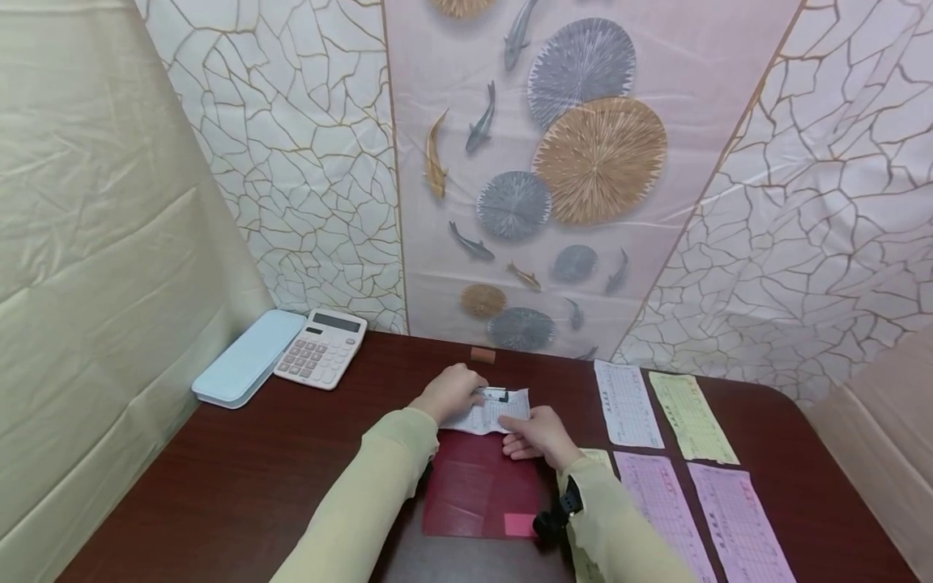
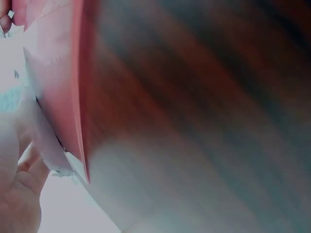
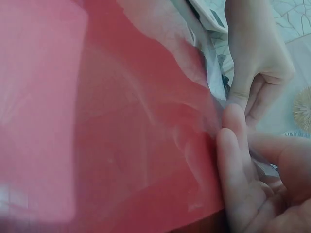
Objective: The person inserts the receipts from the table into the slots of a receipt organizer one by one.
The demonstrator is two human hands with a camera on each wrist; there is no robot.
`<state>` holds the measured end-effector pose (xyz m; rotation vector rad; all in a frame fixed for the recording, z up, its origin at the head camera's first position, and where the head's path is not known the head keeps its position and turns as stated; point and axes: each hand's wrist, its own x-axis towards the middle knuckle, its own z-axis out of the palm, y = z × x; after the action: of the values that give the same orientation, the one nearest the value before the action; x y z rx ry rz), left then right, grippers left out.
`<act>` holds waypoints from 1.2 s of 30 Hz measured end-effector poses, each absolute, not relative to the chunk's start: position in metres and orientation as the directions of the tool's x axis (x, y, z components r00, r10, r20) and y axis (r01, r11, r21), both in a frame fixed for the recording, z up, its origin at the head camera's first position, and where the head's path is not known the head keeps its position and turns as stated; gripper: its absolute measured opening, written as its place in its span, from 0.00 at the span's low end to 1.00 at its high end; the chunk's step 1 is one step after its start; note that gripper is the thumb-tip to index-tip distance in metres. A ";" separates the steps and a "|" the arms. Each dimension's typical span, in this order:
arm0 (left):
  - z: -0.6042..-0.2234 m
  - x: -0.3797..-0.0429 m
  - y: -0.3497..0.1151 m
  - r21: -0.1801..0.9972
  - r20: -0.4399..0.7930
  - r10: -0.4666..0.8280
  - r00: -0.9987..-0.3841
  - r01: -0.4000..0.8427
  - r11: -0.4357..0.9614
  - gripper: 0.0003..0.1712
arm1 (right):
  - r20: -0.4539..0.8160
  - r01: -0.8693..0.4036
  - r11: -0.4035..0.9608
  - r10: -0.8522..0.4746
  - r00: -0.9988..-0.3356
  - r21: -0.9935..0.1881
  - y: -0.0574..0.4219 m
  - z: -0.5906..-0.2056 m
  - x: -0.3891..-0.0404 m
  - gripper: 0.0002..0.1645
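Note:
A red translucent plastic folder lies flat on the table before me, with a pink label at its lower right corner. Across its top end sits a white printed slip. A metal clip with a dark end shows at the slip's upper edge. My left hand pinches the slip's upper left, close beside the clip, its fingers curled in the right wrist view. The right hand holds the slip's lower right corner, thumb above and fingers below.
Further slips lie to the right: white, yellow and two purple, plus a yellow one partly under my right arm. At the back left are a light blue case and a calculator. A small brown block sits at the far edge.

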<state>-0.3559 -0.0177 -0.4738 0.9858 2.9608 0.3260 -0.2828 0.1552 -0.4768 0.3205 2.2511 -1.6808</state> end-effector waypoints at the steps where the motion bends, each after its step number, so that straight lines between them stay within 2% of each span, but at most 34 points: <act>1: -0.473 -0.355 -0.017 0.179 0.063 0.597 -0.799 0.598 0.781 0.08 | -0.377 0.360 0.288 -0.002 -0.926 -0.887 0.155 -0.478 -0.283 0.15; 5: -0.472 -0.352 -0.017 0.163 0.064 0.589 -0.805 0.591 0.790 0.08 | -0.380 0.364 0.292 0.002 -0.925 -0.885 0.155 -0.479 -0.283 0.13; 11: -0.470 -0.355 -0.020 0.267 0.054 0.554 -0.831 0.547 0.794 0.10 | -0.396 0.375 0.260 -0.035 -0.917 -0.890 0.157 -0.480 -0.285 0.11; 15: -0.471 -0.359 -0.020 0.286 0.035 0.550 -0.834 0.536 0.794 0.10 | -0.392 0.369 0.260 -0.043 -0.919 -0.892 0.157 -0.481 -0.285 0.11; 26: -0.468 -0.352 -0.013 0.148 0.035 0.562 -0.826 0.560 0.815 0.09 | -0.391 0.377 0.296 0.011 -0.920 -0.878 0.155 -0.478 -0.282 0.14; 30: -0.464 -0.348 -0.012 0.147 0.026 0.553 -0.833 0.550 0.822 0.11 | -0.390 0.383 0.287 0.033 -0.920 -0.878 0.152 -0.476 -0.280 0.13; 36: -0.464 -0.348 -0.012 0.102 0.026 0.569 -0.822 0.569 0.816 0.08 | -0.393 0.388 0.290 0.044 -0.919 -0.875 0.152 -0.478 -0.280 0.15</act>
<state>-0.3483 -0.0116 -0.4641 0.9364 2.9882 0.1649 -0.2803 0.1516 -0.4777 0.3941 2.2696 -1.6682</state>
